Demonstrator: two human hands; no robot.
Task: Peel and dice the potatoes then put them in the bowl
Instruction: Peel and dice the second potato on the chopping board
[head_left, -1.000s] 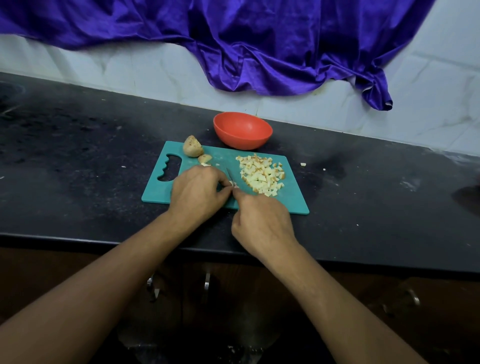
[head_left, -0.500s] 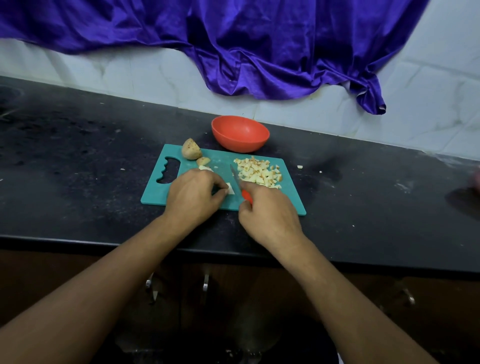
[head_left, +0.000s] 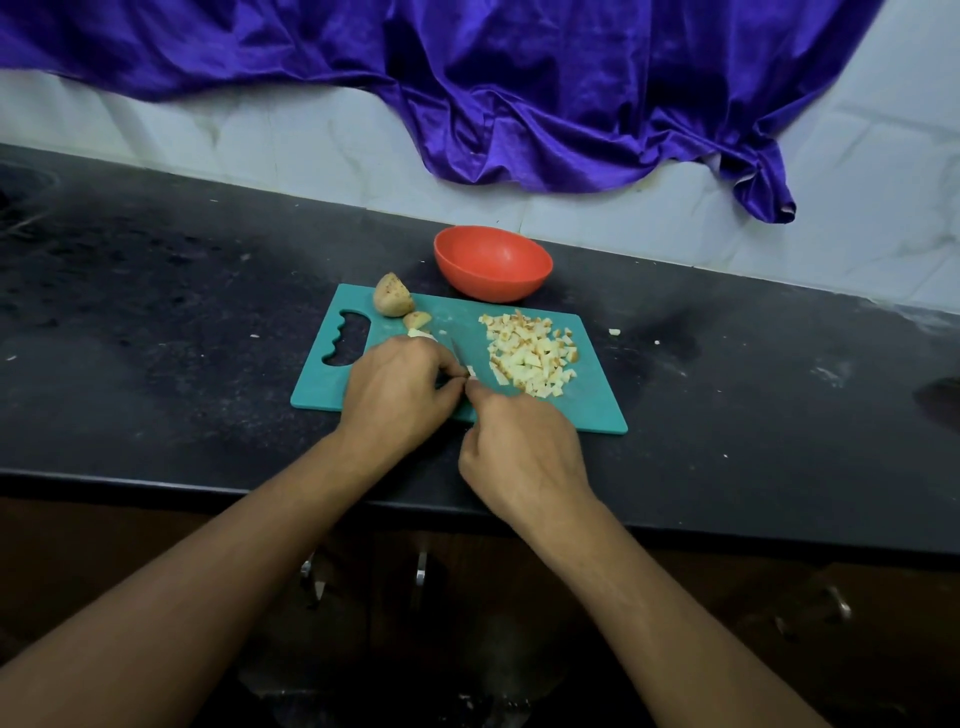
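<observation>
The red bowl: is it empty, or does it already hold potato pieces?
Empty. Inside the bowl only bare red shows; the diced potato lies heaped on the cutting board.

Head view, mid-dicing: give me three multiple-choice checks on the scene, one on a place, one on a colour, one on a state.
1. Where does the pile of diced potato lie?
A) in the bowl
B) on the right part of the cutting board
C) at the board's handle end

2. What colour is the bowl?
A) teal
B) orange-red
C) white

3. What state is the bowl in?
A) empty
B) half full of dice
C) turned upside down

Answers: 1 B, the dice sit heaped on the board's right part, short of the bowl. 2 B, its wall and inside are both orange-red. 3 A, it stands upright behind the board and its inside shows no potato.
</observation>
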